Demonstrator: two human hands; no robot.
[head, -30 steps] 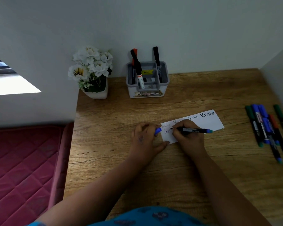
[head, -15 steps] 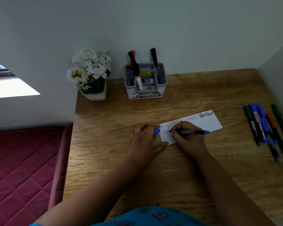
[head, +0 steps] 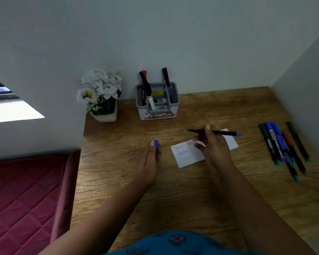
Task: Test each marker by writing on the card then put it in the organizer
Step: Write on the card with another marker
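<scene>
This looks like a room in a home, set up as a small writing corner. A wood-grain desk (head: 173, 190) is pushed into the angle of two plain pale walls (head: 155, 34), with a white pot of artificial flowers (head: 99, 94) at its far left corner and a grey organizer (head: 157, 107) near its far edge. Just beside the desk's left edge lies a quilted red mattress (head: 22, 199), and daylight comes through a window (head: 7, 105) at the left.

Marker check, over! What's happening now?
Right hand grips uncapped marker above card. Left hand pinches blue cap. Organizer path clear.
</scene>
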